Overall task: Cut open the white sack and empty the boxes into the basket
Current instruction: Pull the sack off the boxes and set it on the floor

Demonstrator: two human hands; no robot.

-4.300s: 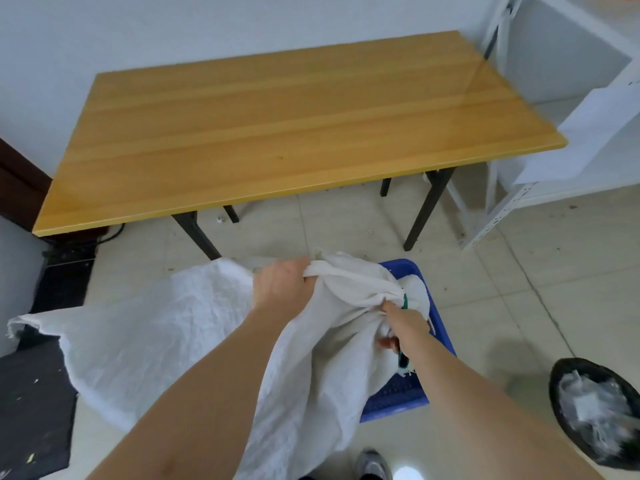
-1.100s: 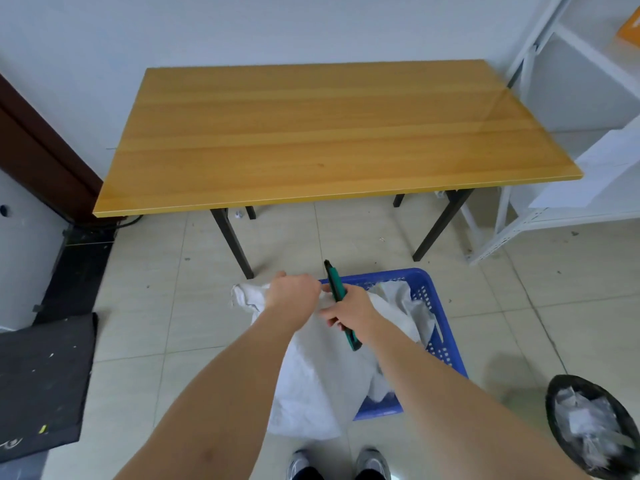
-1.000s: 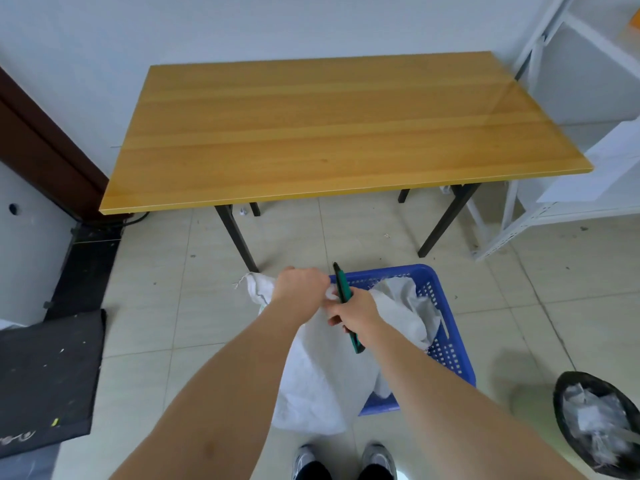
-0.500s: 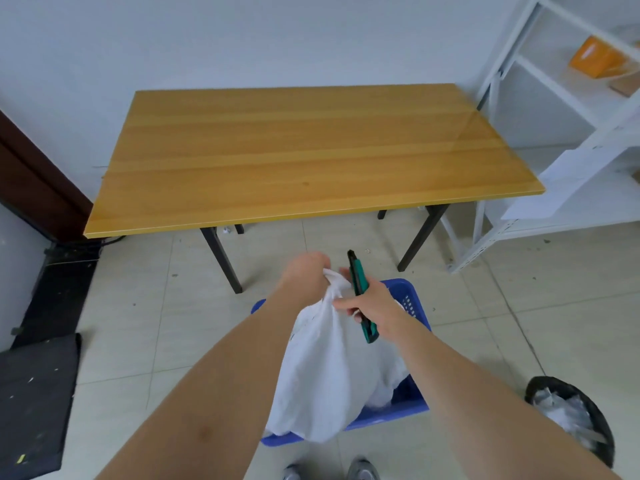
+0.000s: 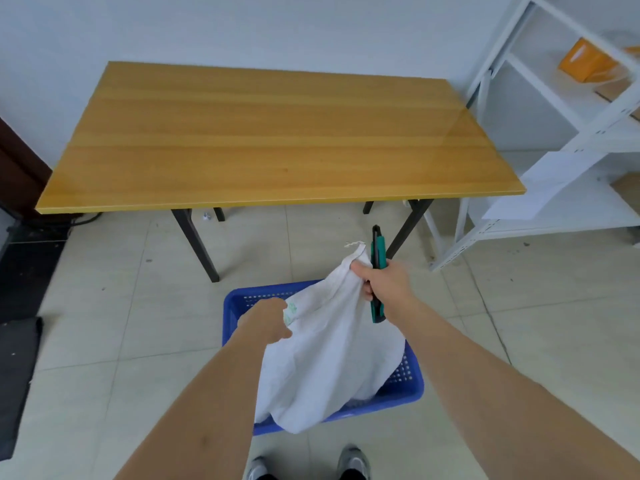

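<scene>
The white sack [image 5: 329, 355] hangs limp over the blue basket [image 5: 405, 393] on the floor and hides most of its inside. My right hand [image 5: 384, 282] holds up one corner of the sack and also grips a green utility knife [image 5: 377, 271], which points up. My left hand [image 5: 265, 322] grips the sack's left edge lower down, by a faint green print. No boxes show in the basket.
A wooden table [image 5: 270, 140] on black legs stands just beyond the basket. White metal shelving [image 5: 561, 140] with an orange box and papers is on the right. A dark mat [image 5: 17, 368] lies on the tiled floor at left. My shoes [image 5: 349, 462] are at the bottom edge.
The sack, earlier spread wide, is now gathered and lifted over the basket. In the last half second my right hand rose with a corner while my left hand dropped to the sack's left edge.
</scene>
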